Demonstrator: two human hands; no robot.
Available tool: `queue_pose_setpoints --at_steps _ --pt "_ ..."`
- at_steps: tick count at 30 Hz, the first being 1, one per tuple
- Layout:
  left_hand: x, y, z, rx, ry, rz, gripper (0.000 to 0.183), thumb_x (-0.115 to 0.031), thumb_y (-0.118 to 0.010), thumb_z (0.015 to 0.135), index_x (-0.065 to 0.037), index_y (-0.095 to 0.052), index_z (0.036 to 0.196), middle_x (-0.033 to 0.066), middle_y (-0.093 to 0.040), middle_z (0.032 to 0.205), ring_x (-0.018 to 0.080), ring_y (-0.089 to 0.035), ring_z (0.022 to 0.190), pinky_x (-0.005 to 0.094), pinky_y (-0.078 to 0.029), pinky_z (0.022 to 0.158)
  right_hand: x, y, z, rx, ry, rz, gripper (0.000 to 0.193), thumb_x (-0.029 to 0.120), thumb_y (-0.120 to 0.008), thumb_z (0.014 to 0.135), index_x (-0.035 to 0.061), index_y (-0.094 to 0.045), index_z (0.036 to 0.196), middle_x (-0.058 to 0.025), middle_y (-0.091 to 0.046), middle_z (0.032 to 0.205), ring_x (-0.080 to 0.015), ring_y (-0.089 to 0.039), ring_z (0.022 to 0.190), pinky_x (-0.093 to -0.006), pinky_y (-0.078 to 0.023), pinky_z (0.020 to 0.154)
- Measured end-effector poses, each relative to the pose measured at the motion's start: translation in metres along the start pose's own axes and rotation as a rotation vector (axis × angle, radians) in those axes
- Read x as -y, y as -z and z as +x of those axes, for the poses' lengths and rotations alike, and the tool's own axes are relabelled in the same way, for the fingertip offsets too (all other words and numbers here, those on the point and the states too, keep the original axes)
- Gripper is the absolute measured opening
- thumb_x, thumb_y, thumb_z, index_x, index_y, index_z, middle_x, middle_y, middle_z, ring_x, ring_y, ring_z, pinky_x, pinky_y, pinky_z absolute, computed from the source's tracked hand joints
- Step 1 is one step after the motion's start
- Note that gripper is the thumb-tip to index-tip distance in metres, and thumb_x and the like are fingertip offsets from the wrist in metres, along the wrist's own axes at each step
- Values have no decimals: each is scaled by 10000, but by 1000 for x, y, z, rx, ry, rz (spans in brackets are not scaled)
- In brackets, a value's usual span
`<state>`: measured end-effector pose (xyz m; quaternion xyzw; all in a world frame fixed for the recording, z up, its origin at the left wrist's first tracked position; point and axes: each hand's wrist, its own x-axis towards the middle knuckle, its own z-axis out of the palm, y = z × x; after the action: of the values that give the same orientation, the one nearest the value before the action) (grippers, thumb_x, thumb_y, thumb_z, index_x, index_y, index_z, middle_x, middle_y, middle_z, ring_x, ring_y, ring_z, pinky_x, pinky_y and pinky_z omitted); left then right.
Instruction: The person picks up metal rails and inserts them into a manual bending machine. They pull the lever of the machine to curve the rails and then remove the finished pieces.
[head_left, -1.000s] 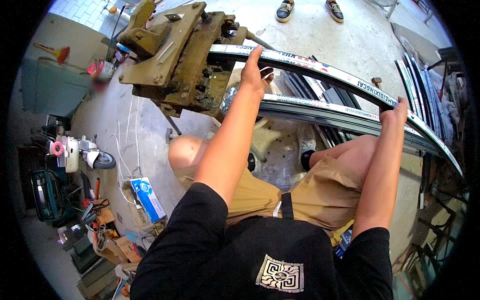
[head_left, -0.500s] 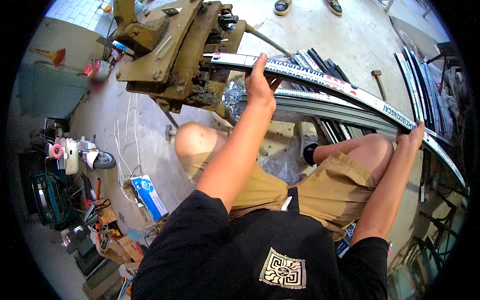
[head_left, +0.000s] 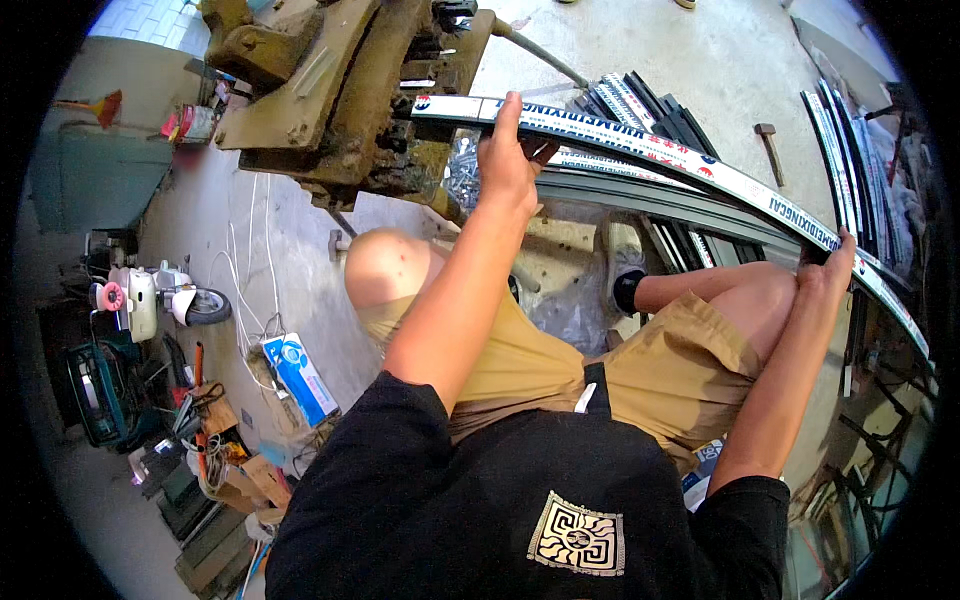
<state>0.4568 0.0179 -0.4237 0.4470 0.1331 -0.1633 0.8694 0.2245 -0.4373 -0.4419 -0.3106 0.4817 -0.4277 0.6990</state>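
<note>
We are holding a long metal profile strip, wrapped in printed protective film, with both hands. It is spanning from the left hand to the right hand and running on past each. Its far end is sitting inside the rusty, tan-painted machine just beyond the left hand, so we are judging the step in hand to be feeding or positioning the strip in that machine.

The left hand is gripping the strip close to the machine, fingers wrapped over its top edge. The right hand is closed on the strip well apart from the left, near the right knee, supporting the free length.

Below and beyond the hands, more dark profile strips are lying on the concrete floor. A hammer is resting on the floor between the two hands, farther out.

The next move is calling for both hands keeping the strip level and aligned with the machine, with the left hand staying clear of its working parts.
</note>
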Motion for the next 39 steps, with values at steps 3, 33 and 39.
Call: queue_pose_setpoints --at_steps 3,33,39 --pt "-1 -3 3 -25 2 -9 402 -450 -696 966 -119 -612 1176 49 -661 1078 223 -658 967 434 -549 848 1 3 3 34 -4 -39 156 209 -658 955 63 -613 984 -79 -682 890 -267 -701 768 -427 -619 706" --pt "-20 14 21 -55 -26 -35 527 -524 -593 981 -147 -569 1348 80 -656 1244 274 -642 1106 530 -512 980 -3 -23 -27 193 -249 -125 176 206 -643 976 34 -620 947 -134 -699 884 -326 -705 760 -486 -628 799" --pt "-19 16 23 -50 -27 -12 534 -534 -599 978 -140 -575 1337 89 -648 1258 272 -638 1125 528 -515 978 -4 -22 -28 179 -266 -132 172 197 -632 966 26 -621 943 -145 -704 883 -337 -715 788 -498 -630 806"
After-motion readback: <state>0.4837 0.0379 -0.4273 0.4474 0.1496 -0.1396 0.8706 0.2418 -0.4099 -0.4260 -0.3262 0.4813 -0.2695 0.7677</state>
